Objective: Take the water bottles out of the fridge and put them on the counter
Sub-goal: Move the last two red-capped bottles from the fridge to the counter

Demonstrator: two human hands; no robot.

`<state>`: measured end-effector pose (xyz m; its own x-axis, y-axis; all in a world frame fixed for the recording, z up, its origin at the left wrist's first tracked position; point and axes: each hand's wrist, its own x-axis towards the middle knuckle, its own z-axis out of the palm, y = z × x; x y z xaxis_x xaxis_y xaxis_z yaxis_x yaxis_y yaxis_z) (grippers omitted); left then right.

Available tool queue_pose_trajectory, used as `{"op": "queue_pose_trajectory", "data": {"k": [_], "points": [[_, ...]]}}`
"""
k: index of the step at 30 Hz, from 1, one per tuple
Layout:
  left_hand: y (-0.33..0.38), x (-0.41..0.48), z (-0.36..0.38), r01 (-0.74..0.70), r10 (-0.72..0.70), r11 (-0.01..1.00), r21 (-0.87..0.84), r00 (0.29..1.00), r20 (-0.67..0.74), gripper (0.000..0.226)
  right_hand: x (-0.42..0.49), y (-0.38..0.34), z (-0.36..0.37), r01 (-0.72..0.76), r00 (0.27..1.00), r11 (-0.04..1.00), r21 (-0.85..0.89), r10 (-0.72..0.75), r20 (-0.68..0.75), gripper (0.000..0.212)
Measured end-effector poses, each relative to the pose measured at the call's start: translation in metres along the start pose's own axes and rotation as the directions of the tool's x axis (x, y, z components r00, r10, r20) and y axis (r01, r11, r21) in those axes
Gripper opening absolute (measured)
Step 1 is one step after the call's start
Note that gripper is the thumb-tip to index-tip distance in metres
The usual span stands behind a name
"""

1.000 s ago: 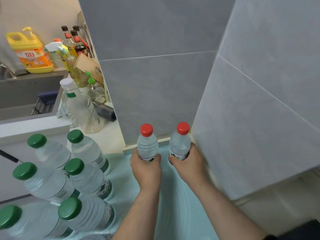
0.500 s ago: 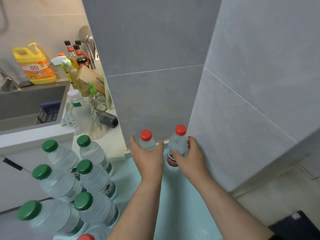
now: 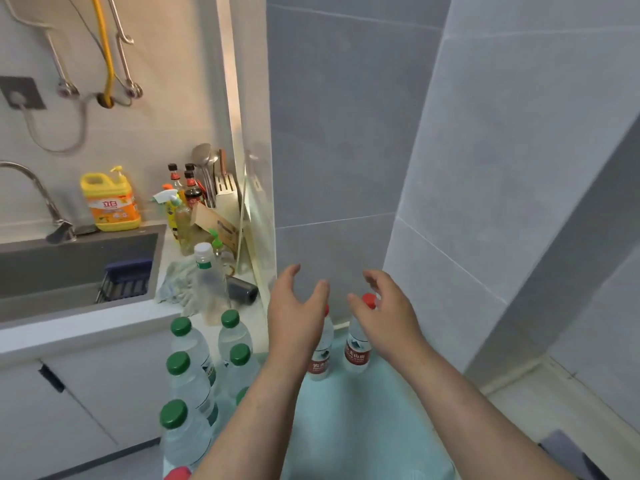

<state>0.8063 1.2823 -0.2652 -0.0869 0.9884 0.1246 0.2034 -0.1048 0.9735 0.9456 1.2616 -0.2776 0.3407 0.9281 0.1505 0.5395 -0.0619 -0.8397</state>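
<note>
nearest to you, at the bottom edge, a red cap [image 3: 178, 474] shows only in part. left of your left forearm, a group of green-capped water bottles [image 3: 188, 375] stands upright, close together. under both forearms lies a light green mat [image 3: 363, 427].

your left hand [image 3: 294, 313] is raised, with the fingers nearly straight and a little spread and the thumb apart; it holds nothing. your right hand [image 3: 389, 317] is beside it, with the fingers loosely bent and spread, and it also holds nothing.

below your fingers, the left red-capped bottle [image 3: 318, 363] and the right red-capped bottle [image 3: 356, 344] stand upright on the mat, side by side. the left one is mostly hidden behind your left palm, so i cannot tell if the palm touches it. the cap of the right one shows just beside your right thumb; whether they touch is not clear.

left of your left fingers, on the white counter [image 3: 104, 323], stand a white-capped bottle [image 3: 207, 282], a crumpled cloth [image 3: 173, 285] and a dark cylinder [image 3: 242, 291] lying on its side. farther left is the sink [image 3: 79, 268], and behind it a yellow jug [image 3: 110, 202] and some sauce bottles [image 3: 190, 185]. past your fingertips rises a grey tiled wall [image 3: 332, 168].
</note>
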Motion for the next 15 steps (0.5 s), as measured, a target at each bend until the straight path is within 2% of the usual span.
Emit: {"op": "queue_pose_trajectory", "data": {"k": [6,11,15], "points": [[0.016,-0.016,-0.073,-0.106,0.097,0.988,0.109,0.991,0.088,0.048,-0.04,-0.046,0.002,0.089,0.996,0.996,0.026,-0.088,-0.031,0.052],[0.023,-0.038,-0.127,-0.164,0.155,0.976,0.142,0.986,0.066,0.04,-0.073,-0.076,0.005,0.16,0.987,0.986,0.038,-0.16,-0.008,0.048],[0.035,-0.072,-0.164,-0.183,0.18,0.967,0.178,0.983,0.035,0.042,-0.102,-0.1,0.001,0.209,0.975,0.976,0.062,-0.212,0.063,0.046]]}}
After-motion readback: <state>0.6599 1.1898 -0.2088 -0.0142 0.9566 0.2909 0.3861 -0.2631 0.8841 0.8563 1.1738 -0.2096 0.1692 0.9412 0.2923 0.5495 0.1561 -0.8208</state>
